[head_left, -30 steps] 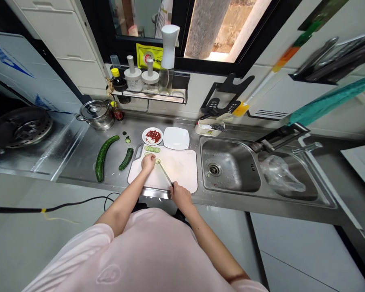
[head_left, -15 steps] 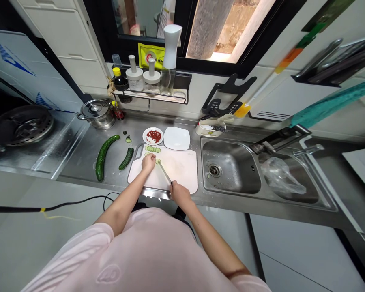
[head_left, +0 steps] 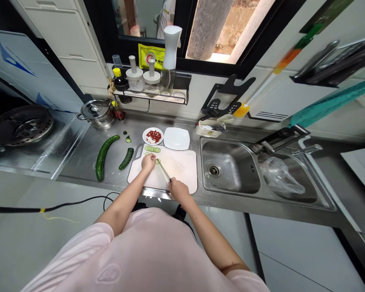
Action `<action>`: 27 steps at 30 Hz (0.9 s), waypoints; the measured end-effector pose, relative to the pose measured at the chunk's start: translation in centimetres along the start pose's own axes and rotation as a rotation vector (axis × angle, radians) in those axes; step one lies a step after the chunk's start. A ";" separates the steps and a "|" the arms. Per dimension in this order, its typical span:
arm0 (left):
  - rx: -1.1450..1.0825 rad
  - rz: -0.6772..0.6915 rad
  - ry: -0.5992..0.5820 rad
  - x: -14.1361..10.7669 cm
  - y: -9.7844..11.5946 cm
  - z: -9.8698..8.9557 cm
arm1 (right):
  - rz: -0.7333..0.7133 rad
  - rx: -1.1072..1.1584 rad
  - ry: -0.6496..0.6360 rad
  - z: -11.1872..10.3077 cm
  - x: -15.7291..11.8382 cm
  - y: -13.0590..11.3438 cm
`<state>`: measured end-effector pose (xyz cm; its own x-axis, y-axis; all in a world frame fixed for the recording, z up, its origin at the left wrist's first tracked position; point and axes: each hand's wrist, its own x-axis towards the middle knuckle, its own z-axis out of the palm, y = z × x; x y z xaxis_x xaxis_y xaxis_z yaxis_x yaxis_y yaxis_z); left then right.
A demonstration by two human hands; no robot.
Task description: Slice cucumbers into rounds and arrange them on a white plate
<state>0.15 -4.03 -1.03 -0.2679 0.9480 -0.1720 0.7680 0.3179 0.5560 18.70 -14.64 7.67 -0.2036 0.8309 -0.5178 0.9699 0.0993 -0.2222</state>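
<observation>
Now right hand [head_left: 179, 190] edges toward 12 o'clock, fingers clamped on kitchen knife [head_left: 164, 171], blade at cucumber piece [head_left: 155, 162]. Left hand [head_left: 148, 162], fingers together, pins piece at 9 o'clock on white cutting board [head_left: 182, 170]; cucumber slices [head_left: 152, 149] beyond.

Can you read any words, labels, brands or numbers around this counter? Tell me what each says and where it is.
Nothing can be quoted; no text reads clearly.
Yellow packet behind the shelf: red emblem, print too small.
Dark bottle with yellow cap: label too small.
White sheet at right: printed marks too blurred.
Pink shirt: raised chest mark, unreadable.
</observation>
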 end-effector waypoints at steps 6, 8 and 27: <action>-0.004 0.020 0.016 0.1 -0.2 0.1 | -0.004 0.011 -0.005 0.0 0.2 0.2; -0.005 0.018 0.018 0.0 -0.1 0.1 | -0.010 0.015 -0.003 -0.1 0.2 0.2; 0.010 0.020 0.016 0.2 -0.2 0.1 | -0.005 -0.005 -0.022 0.0 -0.6 1.3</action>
<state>0.02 -3.92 -1.22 -0.2620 0.9537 -0.1477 0.7791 0.2993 0.5508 20.11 -15.00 7.63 -0.2111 0.8184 -0.5345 0.9696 0.1062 -0.2204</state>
